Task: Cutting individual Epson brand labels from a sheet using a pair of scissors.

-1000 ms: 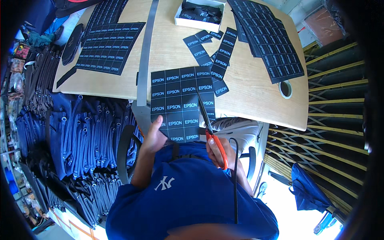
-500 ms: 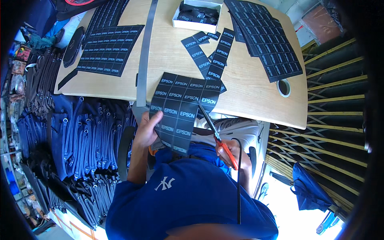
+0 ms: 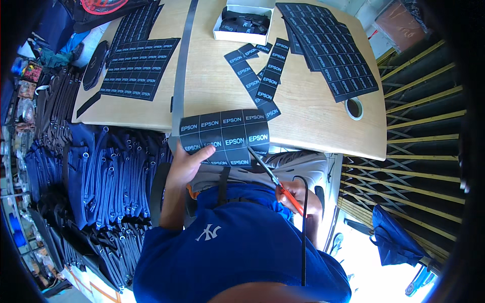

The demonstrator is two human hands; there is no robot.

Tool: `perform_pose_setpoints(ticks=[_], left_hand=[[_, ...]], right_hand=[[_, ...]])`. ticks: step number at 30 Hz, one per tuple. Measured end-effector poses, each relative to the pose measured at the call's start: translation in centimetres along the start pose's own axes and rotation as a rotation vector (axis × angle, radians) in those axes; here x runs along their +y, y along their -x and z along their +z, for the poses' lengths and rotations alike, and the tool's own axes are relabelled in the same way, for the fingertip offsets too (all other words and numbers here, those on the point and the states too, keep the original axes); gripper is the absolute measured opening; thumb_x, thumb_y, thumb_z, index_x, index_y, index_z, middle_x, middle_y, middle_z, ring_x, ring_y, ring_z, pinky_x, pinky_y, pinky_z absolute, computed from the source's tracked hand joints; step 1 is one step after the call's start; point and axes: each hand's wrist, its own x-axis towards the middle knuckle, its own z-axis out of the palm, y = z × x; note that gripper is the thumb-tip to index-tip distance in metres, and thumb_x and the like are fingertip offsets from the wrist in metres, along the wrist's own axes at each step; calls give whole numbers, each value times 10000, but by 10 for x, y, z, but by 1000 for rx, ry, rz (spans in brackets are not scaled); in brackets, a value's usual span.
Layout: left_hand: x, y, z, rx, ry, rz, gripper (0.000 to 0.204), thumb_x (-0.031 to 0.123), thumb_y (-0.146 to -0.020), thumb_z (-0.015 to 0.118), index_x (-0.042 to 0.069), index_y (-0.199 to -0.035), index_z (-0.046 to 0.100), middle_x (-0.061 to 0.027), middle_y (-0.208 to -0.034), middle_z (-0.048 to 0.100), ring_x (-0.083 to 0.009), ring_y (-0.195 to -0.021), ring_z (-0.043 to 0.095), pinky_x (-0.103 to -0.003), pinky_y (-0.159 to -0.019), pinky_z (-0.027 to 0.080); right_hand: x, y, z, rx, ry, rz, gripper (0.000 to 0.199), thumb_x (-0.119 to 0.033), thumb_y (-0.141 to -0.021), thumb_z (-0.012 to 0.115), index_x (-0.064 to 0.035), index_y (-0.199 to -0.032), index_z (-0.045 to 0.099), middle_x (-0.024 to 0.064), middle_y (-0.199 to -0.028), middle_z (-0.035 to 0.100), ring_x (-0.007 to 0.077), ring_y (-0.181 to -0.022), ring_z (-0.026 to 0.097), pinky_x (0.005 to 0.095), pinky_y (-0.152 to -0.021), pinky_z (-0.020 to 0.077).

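Black label sheet (image 3: 217, 132) is held up at the table's (image 3: 323, 123) near edge, its face bowed; cannot tell if it touches the wood. Bearings from this sheet. Left hand (image 3: 188, 160), 8 o'clock: pinching the sheet, thumb on the face, other fingers mostly hidden behind. Right hand (image 3: 294, 196), 4 o'clock: curled round the orange handles of the scissors (image 3: 273, 177), tips at the sheet, just beside its right-hand column; blade gap unclear. Label strips (image 3: 274, 70) lie overlapping at 1 o'clock; open white box (image 3: 240, 36) holding black pieces, 12. Larger label sheets, stacked (image 3: 331, 53) at 2, others (image 3: 139, 68) at 10.
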Motion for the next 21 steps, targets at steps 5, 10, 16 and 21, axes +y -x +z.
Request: perform_pose_setpoints(ticks=[5,10,16,21], left_hand=[[15,5,36,144,-132,117,343,-12,-754,695,-4,-1066,553,-69,-968,623,-128,-858,610,-263,-767,495],[11,12,39,166,-261,243,305,2,-753,699,-8,-1031,575,-75,-958,632,-125,-827,616,-260,-747,500],[16,14,46,88,-282,189,275,-1,-744,703,-15,-999,601,-89,-912,659,-139,-784,643,-252,-698,520],[20,16,49,28,-332,180,284,2,-738,709,-26,-1001,605,-95,-911,663,-137,-783,646,-249,-697,523]], right_hand=[[-6,1,11,108,-6,-91,512,-544,-852,538,-45,-741,511,12,-570,443,115,-514,429,284,-475,328],[-2,-11,26,87,-116,-111,835,-846,-683,409,-24,-805,484,-16,-563,420,68,-491,424,214,-456,317],[-6,-18,27,90,-94,-236,782,-793,-757,379,-18,-833,450,1,-593,356,130,-541,350,288,-519,296],[-6,-23,25,88,-45,-245,783,-791,-770,346,-18,-842,449,-1,-592,358,130,-532,359,290,-518,307]])
